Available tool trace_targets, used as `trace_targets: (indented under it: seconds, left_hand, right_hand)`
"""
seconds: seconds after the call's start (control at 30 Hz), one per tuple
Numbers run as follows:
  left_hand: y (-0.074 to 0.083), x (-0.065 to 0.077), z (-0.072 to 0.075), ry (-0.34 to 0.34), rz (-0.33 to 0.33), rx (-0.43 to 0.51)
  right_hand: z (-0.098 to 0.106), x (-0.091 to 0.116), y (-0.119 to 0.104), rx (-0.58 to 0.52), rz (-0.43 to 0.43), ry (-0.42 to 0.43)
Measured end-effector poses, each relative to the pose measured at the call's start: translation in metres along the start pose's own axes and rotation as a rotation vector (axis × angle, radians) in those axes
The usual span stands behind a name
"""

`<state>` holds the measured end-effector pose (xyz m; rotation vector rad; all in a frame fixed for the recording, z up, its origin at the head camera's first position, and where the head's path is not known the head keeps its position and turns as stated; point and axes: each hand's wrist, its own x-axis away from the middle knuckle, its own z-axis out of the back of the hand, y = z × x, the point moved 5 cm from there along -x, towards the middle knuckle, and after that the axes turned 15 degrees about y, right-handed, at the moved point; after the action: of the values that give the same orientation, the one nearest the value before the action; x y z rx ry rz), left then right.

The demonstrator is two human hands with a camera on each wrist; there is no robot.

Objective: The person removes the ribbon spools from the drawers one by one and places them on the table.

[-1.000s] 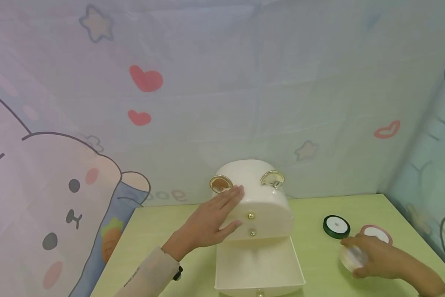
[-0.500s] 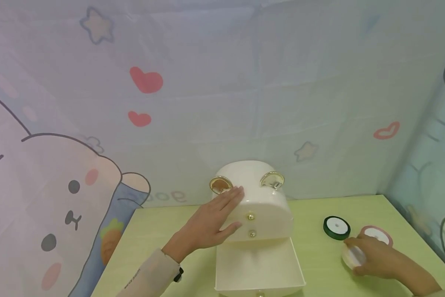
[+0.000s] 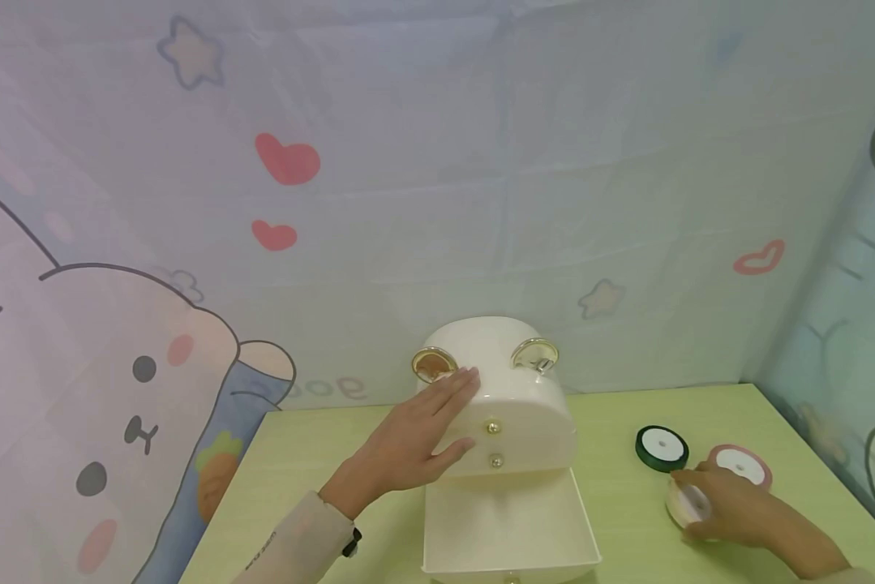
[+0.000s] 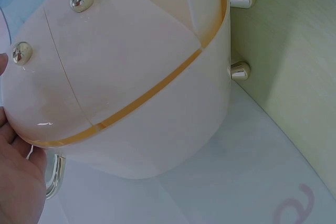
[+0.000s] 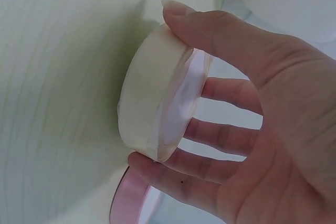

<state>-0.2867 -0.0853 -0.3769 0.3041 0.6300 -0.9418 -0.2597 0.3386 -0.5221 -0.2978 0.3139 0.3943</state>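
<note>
A glossy white drawer box (image 3: 510, 405) with gold knobs stands on the table, its bottom drawer (image 3: 506, 519) pulled out. My left hand (image 3: 404, 442) rests on the top left of the box with straight fingers, beside a gold ring-shaped piece (image 3: 433, 363). To the right of the drawer, my right hand (image 3: 736, 507) holds a cream ribbon roll (image 5: 149, 87) tilted on its edge, thumb on one side and fingers on the other. Whether the roll touches the table cannot be told. Right beside that hand lies a pink ribbon spool (image 3: 744, 464), partly covered by it.
Behind the right hand a dark green ribbon spool (image 3: 662, 448) lies flat on the light green table (image 3: 619, 414). A printed cloth (image 3: 408, 203) with hearts, stars and a rabbit hangs behind the table. A second gold ring-shaped piece (image 3: 535, 355) sits on the box's right.
My right hand, with the cream ribbon roll, has shifted slightly to the left. The left hand and the box keep their places.
</note>
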Motion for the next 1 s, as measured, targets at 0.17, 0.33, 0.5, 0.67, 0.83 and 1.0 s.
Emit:
trace_targets:
  seconds: [0.17,0.33,0.5,0.67,0.83,1.0]
  left_hand:
    - [0.000,0.000,-0.001,0.005,-0.007,-0.007]
    - [0.000,0.000,0.000,0.011,-0.015,-0.014]
    - [0.001,0.000,0.000,0.023,-0.022,-0.009]
    - [0.000,0.001,-0.001,0.018,-0.016,-0.008]
    - [0.001,0.001,-0.001,0.019,-0.018,-0.003]
    - [0.001,0.001,-0.001,0.026,-0.019,0.003]
  right_hand:
    - [-0.003,-0.005,0.002,-0.007,-0.045,-0.039]
    - [-0.003,-0.008,0.004,0.002,-0.055,-0.058]
    - [-0.006,-0.009,0.007,0.005,-0.056,-0.069]
    - [-0.007,-0.007,0.009,-0.002,-0.068,-0.078]
    - [-0.009,-0.006,0.009,0.006,-0.057,-0.065]
    - [-0.011,-0.004,0.010,0.010,-0.081,-0.057]
